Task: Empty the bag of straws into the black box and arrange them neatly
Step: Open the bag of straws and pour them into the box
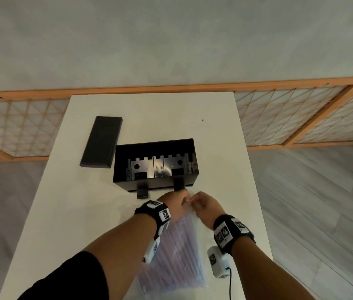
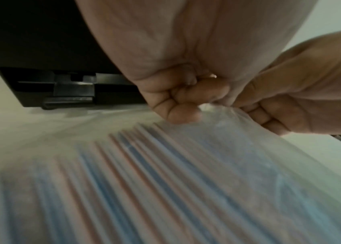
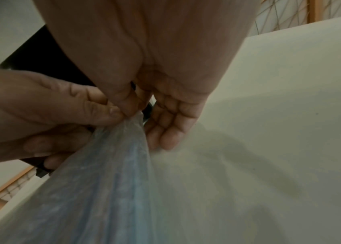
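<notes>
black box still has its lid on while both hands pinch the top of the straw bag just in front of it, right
Not quite: the black box is open, and its lid lies on the table to its left, as the head view shows. Both the left hand and right hand do pinch the top of the straw bag.

We are seeing a bag [image 1: 177,252] of thin, clear, crinkly plastic film showing smooth pink and blue straws [image 2: 144,181] through it. The black box [image 1: 156,148] is looking matt outside, with shiny metal plates [image 1: 149,168] gleaming inside, and the worktop [image 1: 149,109] is looking smooth, matt white.
</notes>
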Available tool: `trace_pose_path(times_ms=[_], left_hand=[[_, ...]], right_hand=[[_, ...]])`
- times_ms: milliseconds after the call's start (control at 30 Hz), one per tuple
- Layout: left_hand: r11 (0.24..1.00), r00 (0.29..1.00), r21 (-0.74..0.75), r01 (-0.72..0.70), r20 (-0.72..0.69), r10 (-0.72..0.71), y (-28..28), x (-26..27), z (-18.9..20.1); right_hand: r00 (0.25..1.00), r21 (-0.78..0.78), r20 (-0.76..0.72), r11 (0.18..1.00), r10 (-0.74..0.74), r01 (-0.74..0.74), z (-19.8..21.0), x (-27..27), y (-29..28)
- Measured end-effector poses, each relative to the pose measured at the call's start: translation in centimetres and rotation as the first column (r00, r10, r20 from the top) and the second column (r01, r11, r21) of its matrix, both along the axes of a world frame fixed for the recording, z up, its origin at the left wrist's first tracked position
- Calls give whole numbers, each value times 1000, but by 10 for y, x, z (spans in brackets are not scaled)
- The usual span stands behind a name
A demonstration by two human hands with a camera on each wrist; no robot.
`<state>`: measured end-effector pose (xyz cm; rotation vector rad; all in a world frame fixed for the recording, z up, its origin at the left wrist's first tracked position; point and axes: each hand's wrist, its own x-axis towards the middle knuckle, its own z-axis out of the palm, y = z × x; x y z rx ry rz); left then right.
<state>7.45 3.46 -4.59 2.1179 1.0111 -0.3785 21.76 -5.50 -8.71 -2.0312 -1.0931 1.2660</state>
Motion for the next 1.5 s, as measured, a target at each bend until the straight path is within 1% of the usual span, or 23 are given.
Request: trace_pose_path(times_ms=[67,167,267,333,500,600,700,800,900,967,1033,1100,1167,1233,1267,1300,1367,1400,1433,1500], left_hand=[[999,999,-16,43,4,-43,7,3,0],[993,995,-83,89,40,-86,14,2,3],[993,994,-36,109,21,-108,21,-10,1],[997,997,-7,75,23,-75,24,-24,-2],[999,999,-17,-50,-11,50,32,-57,-1],[994,994,-41,-106,0,106,38,-78,1],[994,994,0,-108,0,108,42,-100,4],[990,989,11,-144,23,143,41,-117,9],[979,984,94,-181,24,179,44,-132,22],[952,961,133,-276,41,273,51,-143,35],[917,926,129,-377,76,370,58,-154,46],[906,913,121,-405,97,396,59,-160,57],[898,908,147,-415,124,399,56,-160,70],[856,877,205,-474,193,439,48,-160,87],[826,847,211,-523,238,476,44,-160,95],[795,805,183,-579,284,521,39,-162,103],[738,696,38,-674,369,616,28,-166,117],[717,651,-26,-697,396,647,23,-168,123],[707,631,-49,-705,412,658,18,-171,128],[703,623,-57,-709,417,662,9,-175,131]], right_hand=[[1000,-6,2,1000,-9,9,2,3,0],[998,-9,-39,999,-39,39,6,6,-1],[995,-8,-58,996,-85,84,5,11,-5],[991,-17,-66,994,-112,112,3,15,-8],[988,-38,-61,989,-144,141,1,16,-19],[983,-46,-49,983,-177,175,4,17,-23],[976,-52,-40,976,-215,213,7,18,-26],[973,-56,-38,973,-228,226,11,17,-27],[962,-56,-52,962,-269,266,18,14,-26],[958,-54,-56,959,-283,280,25,12,-25],[959,-42,-76,962,-274,271,35,9,-26],[968,-6,-85,971,-237,238,49,6,-25],[974,48,-81,976,-210,215,67,3,-25],[973,98,-113,972,-203,214,88,-2,-28],[970,112,-140,970,-201,217,97,-4,-30],[966,123,-166,968,-196,218,106,-6,-33],[958,140,-212,964,-194,226,121,-11,-39],[948,141,-244,960,-204,243,127,-14,-42],[935,138,-281,955,-218,264,134,-18,-45],[898,117,-358,943,-254,313,142,-25,-50]])
